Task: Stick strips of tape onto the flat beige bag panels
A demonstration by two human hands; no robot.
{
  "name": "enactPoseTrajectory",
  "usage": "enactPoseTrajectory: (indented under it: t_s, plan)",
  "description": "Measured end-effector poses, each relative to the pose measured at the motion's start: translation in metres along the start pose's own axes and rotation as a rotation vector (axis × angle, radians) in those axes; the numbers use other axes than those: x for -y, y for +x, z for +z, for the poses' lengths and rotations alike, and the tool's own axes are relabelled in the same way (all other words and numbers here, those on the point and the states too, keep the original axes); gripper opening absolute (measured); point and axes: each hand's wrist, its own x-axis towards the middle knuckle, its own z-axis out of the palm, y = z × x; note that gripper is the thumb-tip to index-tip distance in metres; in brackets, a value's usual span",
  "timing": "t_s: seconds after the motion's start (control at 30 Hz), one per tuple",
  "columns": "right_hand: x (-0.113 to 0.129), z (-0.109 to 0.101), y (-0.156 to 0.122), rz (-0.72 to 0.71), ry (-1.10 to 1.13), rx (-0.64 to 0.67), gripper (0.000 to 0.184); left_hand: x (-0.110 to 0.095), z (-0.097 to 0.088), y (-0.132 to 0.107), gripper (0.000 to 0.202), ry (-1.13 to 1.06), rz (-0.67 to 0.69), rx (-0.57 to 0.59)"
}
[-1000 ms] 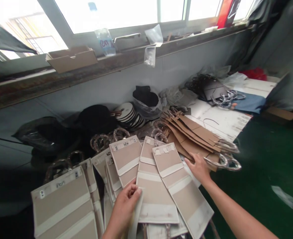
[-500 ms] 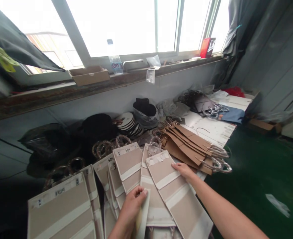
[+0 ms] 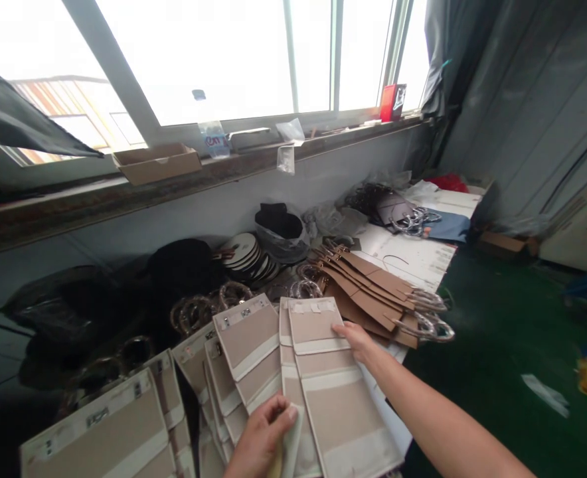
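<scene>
My right hand (image 3: pixel 356 340) pinches the right edge of a beige bag panel (image 3: pixel 340 398) with cream bands and small white tabs along its top. That panel overlaps another beige panel (image 3: pixel 287 362), which shows on its left. My left hand (image 3: pixel 263 435), low in the middle, has thumb and fingers closed on a thin cream strip (image 3: pixel 292 441); its lower end runs out of the picture. More beige panels (image 3: pixel 248 328) fan out left of the hands, some with metal fittings near the top. Plastic-wrapped looped handles (image 3: pixel 234 293) stick up behind them.
Brown bag panels (image 3: pixel 368 285) with wrapped handles lie stacked to the right on the white table (image 3: pixel 423 255). Behind are white reels (image 3: pixel 241 251) and a plastic bag of black material (image 3: pixel 281 229). An open carton (image 3: pixel 159 164) and a bottle (image 3: pixel 214 138) stand on the sill.
The beige panel in my right hand has turned more upright and lies closer over the panel beneath it. My left hand keeps the cream strip and sits slightly lower. The view has shifted right.
</scene>
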Motion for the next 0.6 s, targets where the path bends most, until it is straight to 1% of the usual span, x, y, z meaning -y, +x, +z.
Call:
enactPoseTrajectory:
  t_s: [0.07,0.1,0.17,0.23,0.27,0.3,0.33,0.4,0.47,0.53,0.57,0.6]
  plan:
    - [0.007,-0.004,-0.011,0.007,0.004,0.014,0.029,-0.001,-0.006,-0.002,0.053,-0.006,0.004,-0.004]
    - [0.011,-0.005,-0.017,0.024,0.004,0.051,0.031,-0.002,-0.009,-0.003,0.053,-0.012,-0.001,-0.011]
    - [0.017,-0.003,-0.031,0.053,-0.003,0.179,0.038,-0.003,-0.017,-0.004,0.052,-0.035,-0.022,-0.033]
    - [0.026,0.006,-0.046,0.027,-0.019,0.315,0.046,-0.005,-0.025,-0.004,0.052,-0.075,-0.043,-0.061]
    - [0.033,0.013,-0.053,-0.014,-0.032,0.36,0.05,-0.005,-0.029,-0.003,0.052,-0.096,-0.056,-0.069]
    - [0.043,0.021,-0.061,-0.067,-0.049,0.377,0.052,-0.006,-0.033,-0.002,0.053,-0.113,-0.074,-0.074]
    - [0.056,0.03,-0.071,-0.122,-0.071,0.366,0.054,-0.006,-0.037,0.0,0.053,-0.128,-0.09,-0.079]
    - [0.089,0.042,-0.094,-0.2,-0.123,0.308,0.053,-0.005,-0.042,0.003,0.054,-0.162,-0.109,-0.098]
    - [0.131,0.045,-0.125,-0.232,-0.191,0.22,0.05,-0.003,-0.044,0.006,0.053,-0.205,-0.105,-0.136]
    - [0.178,0.035,-0.162,-0.268,-0.294,0.111,0.049,-0.003,-0.043,0.005,0.052,-0.226,-0.079,-0.165]
    - [0.202,0.026,-0.18,-0.318,-0.368,0.029,0.048,-0.004,-0.041,0.003,0.052,-0.215,-0.066,-0.169]
    - [0.226,0.015,-0.197,-0.389,-0.464,-0.087,0.047,-0.006,-0.04,0.001,0.051,-0.194,-0.051,-0.17]
